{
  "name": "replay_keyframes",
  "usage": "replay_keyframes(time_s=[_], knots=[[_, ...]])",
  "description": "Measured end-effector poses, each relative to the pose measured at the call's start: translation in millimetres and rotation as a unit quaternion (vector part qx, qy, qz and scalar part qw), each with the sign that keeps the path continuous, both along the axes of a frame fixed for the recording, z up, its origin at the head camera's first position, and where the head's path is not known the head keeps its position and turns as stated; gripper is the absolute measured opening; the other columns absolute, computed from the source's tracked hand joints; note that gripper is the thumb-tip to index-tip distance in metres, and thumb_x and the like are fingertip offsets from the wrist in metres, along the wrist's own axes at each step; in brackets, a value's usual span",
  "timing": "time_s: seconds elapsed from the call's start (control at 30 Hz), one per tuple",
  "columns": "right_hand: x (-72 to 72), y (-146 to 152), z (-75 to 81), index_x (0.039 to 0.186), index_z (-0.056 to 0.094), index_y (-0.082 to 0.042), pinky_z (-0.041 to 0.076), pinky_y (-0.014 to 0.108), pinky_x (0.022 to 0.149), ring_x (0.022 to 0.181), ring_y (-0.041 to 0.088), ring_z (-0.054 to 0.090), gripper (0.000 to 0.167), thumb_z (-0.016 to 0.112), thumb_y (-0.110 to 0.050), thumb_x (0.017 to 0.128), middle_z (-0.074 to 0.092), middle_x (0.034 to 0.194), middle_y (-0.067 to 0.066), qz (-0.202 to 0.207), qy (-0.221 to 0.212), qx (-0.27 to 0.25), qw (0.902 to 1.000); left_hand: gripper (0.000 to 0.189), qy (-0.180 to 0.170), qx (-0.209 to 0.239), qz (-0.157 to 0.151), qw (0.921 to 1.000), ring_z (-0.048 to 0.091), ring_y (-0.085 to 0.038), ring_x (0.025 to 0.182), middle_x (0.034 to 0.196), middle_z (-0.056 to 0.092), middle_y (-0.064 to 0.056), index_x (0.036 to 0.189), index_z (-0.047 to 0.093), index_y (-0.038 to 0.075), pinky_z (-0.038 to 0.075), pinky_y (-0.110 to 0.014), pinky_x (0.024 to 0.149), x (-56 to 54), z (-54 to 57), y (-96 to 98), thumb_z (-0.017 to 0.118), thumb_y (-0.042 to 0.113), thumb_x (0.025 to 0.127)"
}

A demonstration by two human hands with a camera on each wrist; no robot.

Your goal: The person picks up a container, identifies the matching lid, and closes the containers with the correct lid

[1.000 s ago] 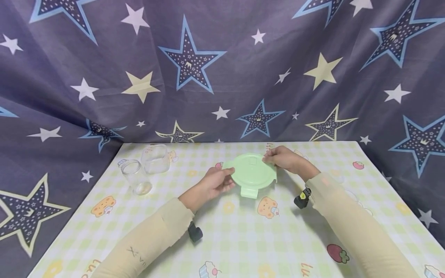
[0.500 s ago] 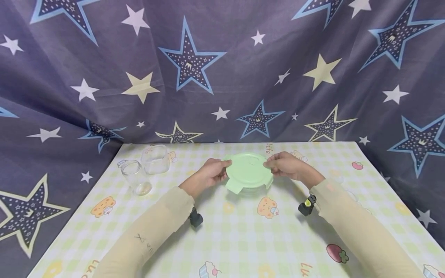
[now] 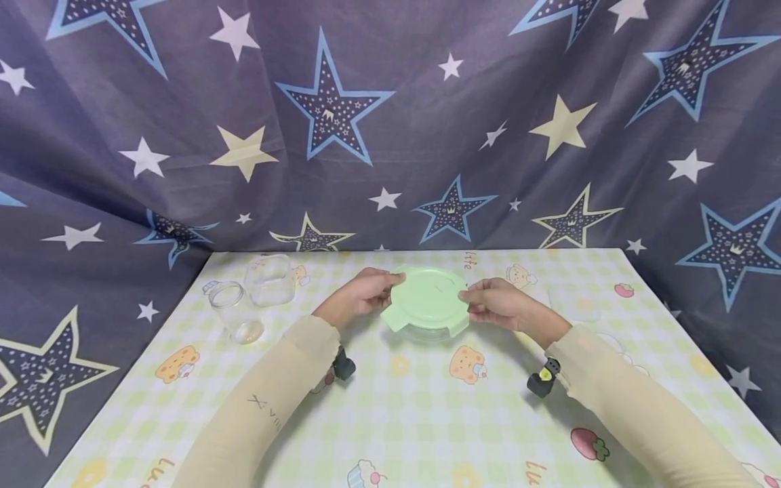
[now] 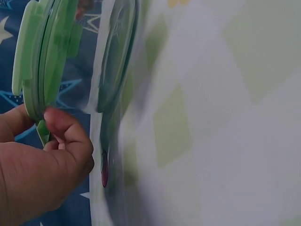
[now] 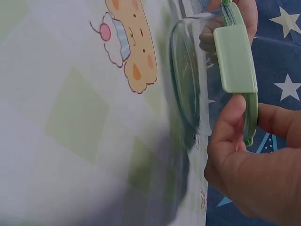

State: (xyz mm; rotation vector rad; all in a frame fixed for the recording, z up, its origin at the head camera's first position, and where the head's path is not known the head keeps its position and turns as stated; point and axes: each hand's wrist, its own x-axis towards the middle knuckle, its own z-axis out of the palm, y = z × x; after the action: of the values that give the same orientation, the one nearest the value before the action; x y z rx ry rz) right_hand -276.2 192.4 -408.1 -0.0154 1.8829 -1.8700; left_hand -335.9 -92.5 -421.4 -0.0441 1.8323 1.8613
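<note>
A round light-green lid point(image 3: 427, 296) with clip flaps sits over a round clear glass container point(image 5: 188, 70), whose wall shows below the lid. At the lid's left edge my left hand point(image 3: 369, 291) pinches the rim between thumb and fingers. My right hand point(image 3: 503, 301) does the same on the right side, its fingertips just under a green flap point(image 5: 236, 59) in the right wrist view. The left wrist view shows the lid level with the container's top and the glass base close over the checked tablecloth point(image 4: 244, 141). Part of the rim is hidden behind the fingers.
A clear jar point(image 3: 236, 312) and a clear squarish container point(image 3: 270, 280) stand at the back left of the table. Faint clear flat pieces point(image 3: 573, 305) lie to the right, partly behind the right forearm. A starred curtain point(image 3: 390, 135) closes off the back.
Lid and container have turned, so the front flap now points to the front left. Both hands have shifted a little left with them, and the right hand has come slightly nearer.
</note>
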Motion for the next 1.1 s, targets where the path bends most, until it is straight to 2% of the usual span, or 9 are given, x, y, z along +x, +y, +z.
replay_keyframes(time_s=[0.1,0.23,0.4,0.5,0.67,0.8,0.9,1.0,1.1], knots=[[0.1,0,1.7,0.110,0.047,0.002,0.059,0.023,0.073,0.073,0.011,0.057,0.018,0.060,-0.007,0.102,0.055,0.085,0.004,0.006,-0.002,0.007,1.0000,0.027,-0.004,-0.009,0.005,0.9999,0.054,-0.009,0.061,0.076,0.066,-0.002,0.113,0.065,-0.004,0.044,-0.017,0.054,3.3,0.3,-0.2,0.065,0.020,0.103],[-3.7,2,3.1,0.112,0.046,0.002,0.059,0.029,0.083,0.077,0.013,0.052,0.020,0.060,-0.009,0.103,0.049,0.084,0.002,0.019,0.013,0.039,0.9990,0.034,-0.008,-0.016,0.019,0.9997,0.055,-0.010,0.065,0.080,0.065,-0.003,0.121,0.064,-0.005,0.050,-0.019,0.057,11.1,0.3,-0.8,0.065,0.024,0.103],[-14.5,3,1.5,0.120,0.047,0.005,0.058,0.039,0.095,0.088,0.018,0.059,0.030,0.061,-0.015,0.103,0.054,0.099,0.008,0.007,0.035,0.098,0.9946,0.039,-0.011,-0.006,0.038,0.9992,0.058,-0.012,0.071,0.088,0.066,-0.005,0.127,0.060,-0.006,0.057,-0.022,0.062,23.0,-0.4,-1.6,0.066,0.023,0.101],[-21.7,3,0.6,0.125,0.048,0.006,0.056,0.041,0.097,0.093,0.021,0.061,0.037,0.062,-0.020,0.103,0.057,0.106,0.012,0.000,0.050,0.137,0.9894,0.039,-0.009,0.002,0.038,0.9993,0.064,-0.014,0.074,0.091,0.069,-0.006,0.127,0.060,-0.007,0.059,-0.024,0.064,30.3,-1.5,-1.5,0.065,0.021,0.101],[-34.9,1,-0.8,0.131,0.049,0.007,0.056,0.038,0.095,0.093,0.020,0.062,0.042,0.060,-0.024,0.104,0.061,0.106,0.009,0.013,0.068,0.149,0.9864,0.040,0.001,0.025,0.040,0.9989,0.067,-0.016,0.084,0.103,0.069,-0.007,0.132,0.055,-0.008,0.060,-0.025,0.071,45.0,-0.8,-0.6,0.061,0.018,0.103],[-43.6,-4,-0.9,0.130,0.053,0.005,0.057,0.031,0.084,0.084,0.014,0.058,0.038,0.060,-0.022,0.104,0.060,0.099,0.005,0.015,0.068,0.144,0.9871,0.048,0.002,0.039,0.058,0.9975,0.064,-0.015,0.086,0.113,0.064,-0.009,0.142,0.048,-0.005,0.058,-0.022,0.072,55.5,-0.4,0.5,0.061,0.018,0.103],[-47.6,-7,0.9,0.131,0.054,0.005,0.057,0.030,0.080,0.081,0.013,0.057,0.037,0.060,-0.019,0.104,0.060,0.100,0.006,0.013,0.072,0.146,0.9866,0.052,0.003,0.051,0.073,0.9960,0.063,-0.016,0.090,0.130,0.056,-0.010,0.146,0.043,-0.007,0.058,-0.022,0.074,61.4,0.2,2.2,0.060,0.018,0.103],[-50.7,-10,3.2,0.137,0.054,0.006,0.057,0.030,0.081,0.083,0.013,0.060,0.041,0.059,-0.016,0.103,0.062,0.110,0.009,0.018,0.080,0.150,0.9852,0.053,0.002,0.068,0.078,0.9946,0.062,-0.017,0.098,0.150,0.042,-0.008,0.146,0.040,-0.011,0.059,-0.024,0.079,65.5,0.6,3.5,0.058,0.016,0.104],[-53.6,-12,4.9,0.139,0.053,0.006,0.056,0.029,0.081,0.086,0.014,0.059,0.042,0.059,-0.013,0.103,0.060,0.116,0.012,0.024,0.088,0.157,0.9834,0.053,0.000,0.078,0.081,0.9937,0.060,-0.019,0.104,0.158,0.033,-0.005,0.146,0.038,-0.012,0.059,-0.025,0.083,67.6,0.3,3.9,0.057,0.015,0.105]])
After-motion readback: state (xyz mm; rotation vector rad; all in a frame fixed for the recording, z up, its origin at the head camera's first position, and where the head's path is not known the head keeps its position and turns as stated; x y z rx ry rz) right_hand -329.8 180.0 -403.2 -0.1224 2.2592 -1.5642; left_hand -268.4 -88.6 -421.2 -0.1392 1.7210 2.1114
